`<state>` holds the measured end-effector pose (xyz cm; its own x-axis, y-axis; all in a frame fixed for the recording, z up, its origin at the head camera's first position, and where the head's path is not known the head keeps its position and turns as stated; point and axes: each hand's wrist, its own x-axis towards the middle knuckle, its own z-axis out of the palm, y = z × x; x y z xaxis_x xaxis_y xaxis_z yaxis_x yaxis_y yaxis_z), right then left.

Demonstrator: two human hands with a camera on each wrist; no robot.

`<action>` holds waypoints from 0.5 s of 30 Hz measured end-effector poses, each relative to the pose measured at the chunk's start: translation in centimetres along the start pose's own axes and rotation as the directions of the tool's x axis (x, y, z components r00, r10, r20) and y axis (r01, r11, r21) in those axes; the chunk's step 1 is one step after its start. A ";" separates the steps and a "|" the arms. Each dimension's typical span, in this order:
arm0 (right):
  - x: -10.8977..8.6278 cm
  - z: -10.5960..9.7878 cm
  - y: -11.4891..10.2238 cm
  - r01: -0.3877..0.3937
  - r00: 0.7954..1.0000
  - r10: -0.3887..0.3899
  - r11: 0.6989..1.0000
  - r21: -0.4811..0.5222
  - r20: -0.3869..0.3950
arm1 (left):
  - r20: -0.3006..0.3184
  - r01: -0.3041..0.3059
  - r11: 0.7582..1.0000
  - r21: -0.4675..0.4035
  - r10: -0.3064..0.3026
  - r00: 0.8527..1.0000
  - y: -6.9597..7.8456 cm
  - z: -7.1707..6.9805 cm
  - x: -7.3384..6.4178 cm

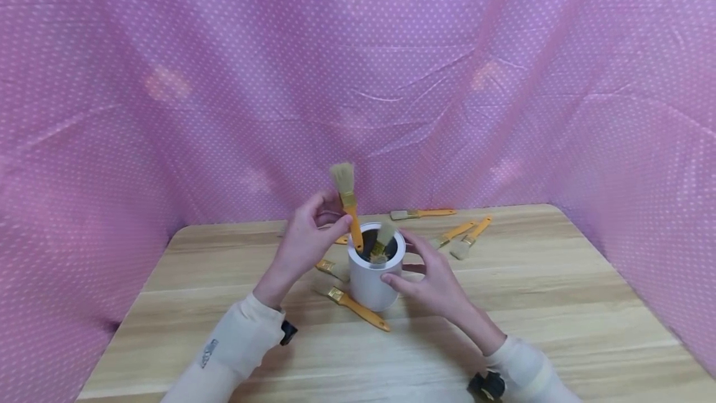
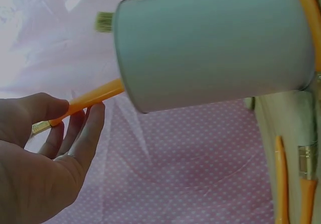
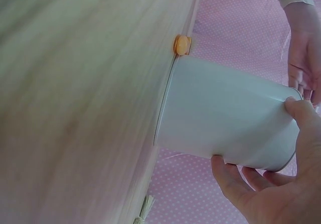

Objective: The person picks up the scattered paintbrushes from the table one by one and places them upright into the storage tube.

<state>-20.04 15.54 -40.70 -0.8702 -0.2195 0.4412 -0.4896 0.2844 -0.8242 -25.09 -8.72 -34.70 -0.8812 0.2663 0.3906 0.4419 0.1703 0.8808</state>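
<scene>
My left hand (image 1: 302,241) pinches a paintbrush (image 1: 350,204) by its orange handle, pale bristles upward. The handle's lower end reaches into the mouth of a white can (image 1: 373,288) standing on the table. In the left wrist view, thumb and fingers hold the orange handle (image 2: 98,94), part of which is hidden behind the can's rim. My right hand (image 1: 436,275) grips the can's side near its top, thumb in front and fingers behind. Inside the can's dark interior, another paintbrush (image 1: 383,236) stands bristles up, with more bristles showing low beside it.
A loose paintbrush (image 1: 363,312) lies just before the can. Left of it, another brush (image 1: 325,265) is partly covered by my hand. Two brushes (image 1: 474,234) lie to the right, and one (image 1: 436,212) near the wooden table's back edge. Pink dotted cloth (image 1: 391,92) hangs behind.
</scene>
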 end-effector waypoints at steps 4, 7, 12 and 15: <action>0.0 0.1 0.0 0.011 1.000 -0.011 1.000 0.005 0.002 | 0.020 0.025 0.999 0.046 -0.026 0.999 -0.7 0.3 0.0; 0.0 0.1 0.0 0.020 1.000 -0.020 1.000 0.004 0.003 | 0.045 0.042 0.994 0.103 -0.047 0.998 -1.3 0.4 0.1; -0.1 0.1 -0.1 0.025 1.000 -0.025 1.000 0.000 -0.003 | 0.032 0.088 0.980 0.180 -0.096 0.995 -2.3 0.0 0.4; -0.1 0.1 -0.1 0.023 1.000 -0.023 1.000 -0.003 -0.005 | 0.041 0.111 0.970 0.216 -0.122 0.992 -2.8 -0.4 0.5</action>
<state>-19.86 15.45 -40.67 -0.8591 -0.2216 0.4613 -0.5094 0.2819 -0.8131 -26.90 -9.48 -36.88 -0.9209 0.2826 0.2684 0.3674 0.3994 0.8400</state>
